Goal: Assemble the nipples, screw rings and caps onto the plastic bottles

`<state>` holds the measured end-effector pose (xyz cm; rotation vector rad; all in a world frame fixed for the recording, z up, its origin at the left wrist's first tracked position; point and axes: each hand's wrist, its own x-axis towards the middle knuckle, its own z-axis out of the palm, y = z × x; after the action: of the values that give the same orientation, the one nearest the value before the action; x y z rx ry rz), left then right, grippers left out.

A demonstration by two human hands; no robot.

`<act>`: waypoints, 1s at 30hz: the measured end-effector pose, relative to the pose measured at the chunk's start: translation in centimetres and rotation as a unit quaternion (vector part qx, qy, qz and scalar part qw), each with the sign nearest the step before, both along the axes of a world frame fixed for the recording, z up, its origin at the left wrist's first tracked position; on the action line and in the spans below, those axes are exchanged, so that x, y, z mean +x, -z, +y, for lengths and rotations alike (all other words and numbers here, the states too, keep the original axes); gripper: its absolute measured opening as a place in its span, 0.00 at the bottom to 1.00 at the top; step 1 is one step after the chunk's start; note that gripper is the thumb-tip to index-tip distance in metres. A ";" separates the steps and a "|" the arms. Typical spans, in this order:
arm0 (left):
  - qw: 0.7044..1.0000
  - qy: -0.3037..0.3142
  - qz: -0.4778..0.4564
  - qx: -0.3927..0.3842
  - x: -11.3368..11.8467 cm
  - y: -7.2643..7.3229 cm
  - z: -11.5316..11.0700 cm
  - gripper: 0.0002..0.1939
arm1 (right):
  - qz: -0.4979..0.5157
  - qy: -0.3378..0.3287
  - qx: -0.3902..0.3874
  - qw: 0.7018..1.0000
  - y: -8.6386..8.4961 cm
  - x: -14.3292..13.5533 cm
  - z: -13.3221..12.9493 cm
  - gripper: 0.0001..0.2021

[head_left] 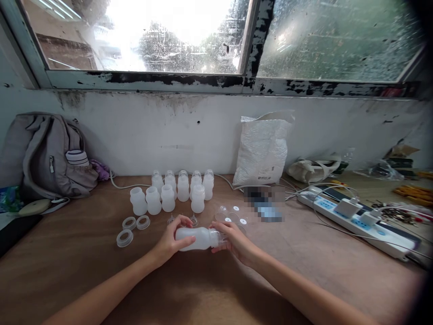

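Two forearms [118, 280] reach in from the near edge, and here's the frosted feeding bottle [198, 238] lying sideways between the hands over the brown tabletop [209, 291]: the left hand [171, 238] clasps its base end, thumb along the near side and fingers over the top, apparently to steady it, while the right hand [237, 243] curls its fingers around the clear cap [222, 239] at the neck, seemingly for a firm hold there. Just beyond, collar rings [125, 238] sit leftward, clear discs [221, 216] rightward and upright bottles [154, 200] in rows behind, sorted by kind, presumably for easy reach.
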<state>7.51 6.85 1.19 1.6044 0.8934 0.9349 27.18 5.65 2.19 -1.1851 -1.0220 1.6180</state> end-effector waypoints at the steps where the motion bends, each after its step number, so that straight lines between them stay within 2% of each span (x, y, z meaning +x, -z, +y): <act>1: 1.000 -0.003 0.006 -0.006 0.0 0.2 0.0 0.18 | 0.013 0.012 -0.006 1.000 0.3 0.0 0.1 0.11; 4: 0.999 -0.005 0.028 -0.030 0.1 0.8 -0.1 0.22 | 0.028 0.028 -0.017 0.999 1.1 0.0 0.1 0.11; 8: 0.993 -0.009 0.087 0.080 0.0 1.3 -0.5 0.20 | 0.010 0.052 -0.047 0.998 2.0 -0.1 -0.1 0.12; 10: 0.989 -0.003 0.096 0.109 -0.2 1.2 -0.6 0.19 | 0.004 0.056 -0.050 0.997 2.0 -0.1 -0.2 0.12; 13: 0.993 0.010 0.066 0.093 -0.3 1.1 -0.7 0.20 | 0.021 0.024 -0.039 0.999 1.4 -0.1 -0.3 0.12; 17: 0.999 0.019 -0.004 0.038 -0.2 0.7 -0.9 0.20 | 0.051 -0.048 -0.021 0.997 -0.4 0.4 -0.4 0.11; 22: 0.997 0.031 -0.064 0.025 -0.1 0.1 -1.6 0.19 | 0.093 -0.140 -0.079 0.983 -2.5 1.2 -0.6 0.13; 25: 0.995 0.045 -0.080 0.036 0.0 0.0 -1.9 0.19 | 0.071 -0.144 -0.077 0.984 -3.1 1.0 -1.0 0.10; 30: 0.994 0.043 -0.096 0.013 0.2 0.3 -2.7 0.19 | 0.037 -0.092 -0.020 0.995 -2.6 -0.2 -2.0 0.03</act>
<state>7.75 4.16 0.94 1.5341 0.6776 1.0242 27.01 3.69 4.84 -1.0753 -1.0803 1.8197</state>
